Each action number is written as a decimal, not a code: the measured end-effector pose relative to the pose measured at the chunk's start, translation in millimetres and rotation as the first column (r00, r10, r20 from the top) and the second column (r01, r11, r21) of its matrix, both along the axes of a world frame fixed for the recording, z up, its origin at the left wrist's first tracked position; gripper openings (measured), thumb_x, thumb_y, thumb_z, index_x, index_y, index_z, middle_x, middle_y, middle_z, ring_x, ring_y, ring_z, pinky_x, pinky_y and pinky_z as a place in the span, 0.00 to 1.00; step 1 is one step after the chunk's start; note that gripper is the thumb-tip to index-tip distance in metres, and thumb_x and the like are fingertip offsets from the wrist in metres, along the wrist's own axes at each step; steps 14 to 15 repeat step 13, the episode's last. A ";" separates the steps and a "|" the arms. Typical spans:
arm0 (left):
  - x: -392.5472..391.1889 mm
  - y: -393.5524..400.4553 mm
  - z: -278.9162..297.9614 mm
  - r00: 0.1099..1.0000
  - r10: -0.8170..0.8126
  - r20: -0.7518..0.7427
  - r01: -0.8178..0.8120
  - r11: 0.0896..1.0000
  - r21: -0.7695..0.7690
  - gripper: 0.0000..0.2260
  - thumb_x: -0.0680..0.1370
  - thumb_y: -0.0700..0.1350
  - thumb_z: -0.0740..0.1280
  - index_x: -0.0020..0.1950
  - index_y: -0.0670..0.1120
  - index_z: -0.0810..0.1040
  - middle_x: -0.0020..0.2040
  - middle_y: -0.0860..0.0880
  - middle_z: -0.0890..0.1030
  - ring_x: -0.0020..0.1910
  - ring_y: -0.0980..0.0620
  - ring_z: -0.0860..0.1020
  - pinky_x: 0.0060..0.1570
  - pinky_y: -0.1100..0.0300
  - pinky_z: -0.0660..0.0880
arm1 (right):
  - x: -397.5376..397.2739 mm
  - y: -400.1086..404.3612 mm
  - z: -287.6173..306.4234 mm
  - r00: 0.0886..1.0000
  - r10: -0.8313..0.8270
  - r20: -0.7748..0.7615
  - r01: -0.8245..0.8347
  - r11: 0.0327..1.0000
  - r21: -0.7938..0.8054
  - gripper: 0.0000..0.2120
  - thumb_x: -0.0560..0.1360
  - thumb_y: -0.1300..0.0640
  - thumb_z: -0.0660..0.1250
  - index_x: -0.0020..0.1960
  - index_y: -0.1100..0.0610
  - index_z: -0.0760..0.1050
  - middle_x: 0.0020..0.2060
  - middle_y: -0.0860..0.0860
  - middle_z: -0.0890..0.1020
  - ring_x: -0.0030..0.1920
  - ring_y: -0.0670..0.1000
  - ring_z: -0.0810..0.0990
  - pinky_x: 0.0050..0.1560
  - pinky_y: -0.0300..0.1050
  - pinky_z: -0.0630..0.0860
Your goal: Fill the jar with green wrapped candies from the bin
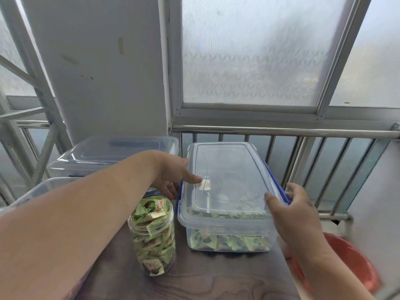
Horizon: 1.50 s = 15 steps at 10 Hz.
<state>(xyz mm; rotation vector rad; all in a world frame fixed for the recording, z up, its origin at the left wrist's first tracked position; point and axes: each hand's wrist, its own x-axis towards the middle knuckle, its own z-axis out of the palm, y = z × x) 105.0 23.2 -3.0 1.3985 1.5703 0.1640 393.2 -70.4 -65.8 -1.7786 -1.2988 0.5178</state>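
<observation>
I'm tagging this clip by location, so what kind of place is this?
Probably an enclosed home balcony or window nook: frosted sliding windows sit above a steel railing, and a wooden table stands by it, holding a candy jar and a lidded bin.

No text can be read. The small green candy wrappers (151, 214) in the clear round plastic jar (130, 224) carry red and white printing, too small and blurred to make out.
</observation>
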 end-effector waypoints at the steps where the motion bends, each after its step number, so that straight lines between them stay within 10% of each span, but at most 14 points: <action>1: -0.1 -7.0 4.4 0.999 0.040 0.032 -0.041 0.998 0.046 0.49 0.81 0.50 0.79 0.91 0.60 0.49 0.85 0.33 0.67 0.72 0.28 0.79 0.70 0.37 0.80 | -0.9 -2.4 -1.9 0.999 0.017 -0.042 -0.013 0.997 0.082 0.28 0.79 0.48 0.71 0.76 0.51 0.68 0.51 0.45 0.77 0.50 0.50 0.78 0.51 0.48 0.74; 3: 11.8 -16.2 11.9 0.981 0.074 -0.180 -0.015 0.951 0.310 0.33 0.80 0.55 0.79 0.79 0.41 0.72 0.56 0.49 0.78 0.46 0.52 0.80 0.34 0.64 0.80 | -0.5 -5.6 -2.9 0.993 0.030 -0.116 -0.014 0.991 0.136 0.24 0.78 0.51 0.73 0.71 0.48 0.72 0.49 0.42 0.78 0.46 0.40 0.78 0.51 0.45 0.74; 5: 13.9 -8.5 6.5 0.958 0.105 -0.266 -0.010 0.942 0.336 0.26 0.80 0.54 0.80 0.68 0.39 0.76 0.52 0.48 0.80 0.45 0.50 0.81 0.19 0.69 0.72 | 1.1 -4.0 -5.5 0.993 0.028 -0.113 -0.011 0.989 0.149 0.25 0.77 0.50 0.73 0.72 0.47 0.72 0.58 0.49 0.82 0.53 0.50 0.81 0.58 0.50 0.79; 7: 14.6 -1.2 5.4 0.923 0.104 -0.369 0.023 0.946 0.324 0.27 0.77 0.61 0.80 0.60 0.41 0.78 0.50 0.47 0.83 0.40 0.52 0.83 0.34 0.59 0.73 | 6.4 -0.8 -4.1 0.999 0.045 -0.012 -0.043 0.991 0.125 0.35 0.78 0.50 0.72 0.81 0.47 0.61 0.67 0.54 0.82 0.64 0.54 0.81 0.65 0.51 0.75; 11: 10.0 -1.8 1.0 0.880 0.079 -0.469 0.108 0.926 0.360 0.29 0.79 0.67 0.75 0.55 0.40 0.78 0.43 0.44 0.82 0.36 0.51 0.80 0.35 0.59 0.72 | 6.5 -0.2 -4.2 0.997 0.052 0.058 -0.059 0.988 0.142 0.18 0.78 0.52 0.71 0.67 0.55 0.78 0.58 0.52 0.85 0.56 0.52 0.82 0.56 0.45 0.76; 13: 4.4 -20.3 3.9 0.938 0.017 -0.345 0.198 0.792 0.578 0.43 0.79 0.66 0.75 0.89 0.52 0.64 0.84 0.47 0.72 0.80 0.43 0.73 0.80 0.46 0.70 | -4.5 -7.0 8.6 0.891 0.013 0.454 -0.169 0.937 0.306 0.23 0.78 0.52 0.71 0.72 0.53 0.78 0.66 0.53 0.82 0.71 0.55 0.76 0.73 0.51 0.71; 15: 4.4 -20.3 3.9 0.938 0.017 -0.345 0.198 0.792 0.578 0.43 0.79 0.66 0.75 0.89 0.52 0.64 0.84 0.47 0.72 0.80 0.43 0.73 0.80 0.46 0.70 | -4.5 -7.0 8.6 0.891 0.013 0.454 -0.169 0.937 0.306 0.23 0.78 0.52 0.71 0.72 0.53 0.78 0.66 0.53 0.82 0.71 0.55 0.76 0.73 0.51 0.71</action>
